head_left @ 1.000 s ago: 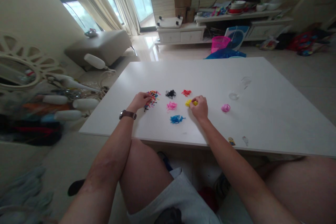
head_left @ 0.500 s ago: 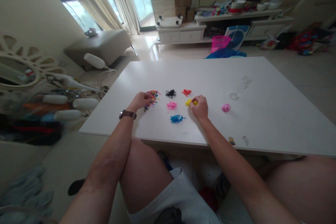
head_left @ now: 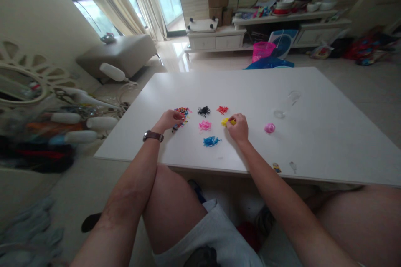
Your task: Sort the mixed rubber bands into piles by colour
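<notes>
Mixed-colour bands [head_left: 183, 111] lie at the fingertips of the left hand [head_left: 169, 120], on its three o'clock side, while the right hand [head_left: 238, 127] reaches onto the yellow pile [head_left: 224, 122] at its ten o'clock; both have curled fingers, but I cannot tell whether either grips a band. Between them, the black pile [head_left: 204, 111], pink pile [head_left: 205, 125] and blue pile [head_left: 211, 141] span two to four o'clock from the left hand, with the red pile [head_left: 222, 110] at the right's eleven, probably spaced to keep colours separate and reachable. Farther across the tabletop [head_left: 328, 133], a small pink item [head_left: 270, 128] sits at the right hand's three o'clock.
</notes>
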The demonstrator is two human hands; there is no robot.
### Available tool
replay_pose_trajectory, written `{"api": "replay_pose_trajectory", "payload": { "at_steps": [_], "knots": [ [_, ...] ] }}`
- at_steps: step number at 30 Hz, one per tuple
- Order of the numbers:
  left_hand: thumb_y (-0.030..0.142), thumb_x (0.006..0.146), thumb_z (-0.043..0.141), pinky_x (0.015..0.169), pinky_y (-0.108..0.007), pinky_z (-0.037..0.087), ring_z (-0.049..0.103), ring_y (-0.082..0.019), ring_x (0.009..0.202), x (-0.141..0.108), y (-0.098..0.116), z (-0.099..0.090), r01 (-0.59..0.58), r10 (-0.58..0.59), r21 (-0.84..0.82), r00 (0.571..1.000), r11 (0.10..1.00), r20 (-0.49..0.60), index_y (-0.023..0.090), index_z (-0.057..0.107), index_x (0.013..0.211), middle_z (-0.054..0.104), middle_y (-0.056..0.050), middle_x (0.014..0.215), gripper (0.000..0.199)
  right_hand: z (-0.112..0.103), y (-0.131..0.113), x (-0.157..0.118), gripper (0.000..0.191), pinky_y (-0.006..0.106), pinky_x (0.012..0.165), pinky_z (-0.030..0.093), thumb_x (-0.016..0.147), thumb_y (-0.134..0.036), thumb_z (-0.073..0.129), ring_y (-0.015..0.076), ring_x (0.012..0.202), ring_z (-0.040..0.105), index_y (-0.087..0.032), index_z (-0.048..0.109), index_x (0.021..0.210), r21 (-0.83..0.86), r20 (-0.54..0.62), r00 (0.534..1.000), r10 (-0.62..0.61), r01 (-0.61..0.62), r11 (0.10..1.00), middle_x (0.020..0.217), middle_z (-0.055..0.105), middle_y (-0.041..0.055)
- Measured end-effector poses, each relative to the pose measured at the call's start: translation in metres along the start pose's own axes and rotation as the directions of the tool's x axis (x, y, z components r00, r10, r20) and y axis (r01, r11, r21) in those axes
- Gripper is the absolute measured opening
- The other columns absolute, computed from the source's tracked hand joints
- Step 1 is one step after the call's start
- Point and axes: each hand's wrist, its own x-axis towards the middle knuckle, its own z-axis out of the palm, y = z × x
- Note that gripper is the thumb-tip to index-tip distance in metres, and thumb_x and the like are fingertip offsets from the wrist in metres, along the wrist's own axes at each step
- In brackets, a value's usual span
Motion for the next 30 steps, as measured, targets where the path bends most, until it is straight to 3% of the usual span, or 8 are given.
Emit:
{"api": "replay_pose_trajectory", "payload": {
  "at_steps": [5, 12, 20, 27, 30],
  "knots": [
    [0.026, 0.055, 0.079, 0.061, -0.026, 0.048, 0.065, -0.018, 0.067, 0.004, -0.003, 0.003, -0.001, 0.001, 0.033, 1.000, 0.999, 0.011, 0.014, 0.080, 0.092, 0.074, -0.004, 0.073, 0.039, 0.001, 0.000, 0.000, 0.010, 0.037, 0.083, 0.043, 0.077, -0.020, 0.057, 0.0242, 0.091, 0.051, -0.024, 0.052, 0.069, 0.000, 0.000, 1.000, -0.003, 0.003, 1.000, 0.086, 0.057, 0.0048],
    [0.023, 0.055, 0.077, 0.061, -0.026, 0.050, 0.064, -0.016, 0.064, 0.004, -0.007, 0.002, -0.032, 0.034, -0.032, 0.998, 0.999, 0.060, 0.015, 0.079, 0.091, 0.073, -0.003, 0.071, 0.036, 0.000, 0.000, 0.000, 0.009, 0.037, 0.082, 0.043, 0.077, -0.019, 0.057, 0.0239, 0.089, 0.051, -0.024, 0.052, 0.070, 0.000, 0.004, 1.000, -0.009, 0.009, 1.000, 0.085, 0.058, 0.0047],
    [0.013, 0.058, 0.062, 0.072, -0.028, 0.054, 0.070, -0.020, 0.076, -0.001, 0.002, -0.002, -0.040, 0.046, -0.070, 0.996, 0.997, 0.082, 0.014, 0.078, 0.089, 0.077, -0.005, 0.080, 0.035, 0.000, 0.001, 0.000, 0.009, 0.037, 0.081, 0.043, 0.077, -0.020, 0.057, 0.0235, 0.088, 0.052, -0.024, 0.052, 0.070, 0.009, 0.007, 1.000, -0.009, 0.009, 1.000, 0.085, 0.058, 0.0045],
    [0.021, 0.056, 0.076, 0.060, -0.025, 0.050, 0.063, -0.016, 0.064, 0.001, 0.003, 0.001, -0.042, 0.045, -0.029, 0.994, 0.999, 0.103, 0.014, 0.076, 0.085, 0.073, -0.004, 0.072, 0.030, 0.000, 0.001, 0.000, 0.010, 0.037, 0.080, 0.043, 0.076, -0.020, 0.056, 0.0235, 0.087, 0.052, -0.024, 0.051, 0.069, 0.009, 0.009, 1.000, -0.016, 0.016, 1.000, 0.084, 0.058, 0.0043],
    [0.020, 0.057, 0.073, 0.054, -0.024, 0.046, 0.059, -0.014, 0.058, 0.001, 0.003, 0.005, -0.007, 0.013, -0.055, 0.993, 0.998, 0.114, 0.014, 0.075, 0.087, 0.071, -0.002, 0.071, 0.030, 0.000, 0.000, 0.000, 0.011, 0.037, 0.081, 0.043, 0.076, -0.020, 0.057, 0.0236, 0.086, 0.051, -0.024, 0.050, 0.069, 0.009, 0.008, 1.000, -0.018, 0.018, 1.000, 0.083, 0.058, 0.0045]
  ]
}}
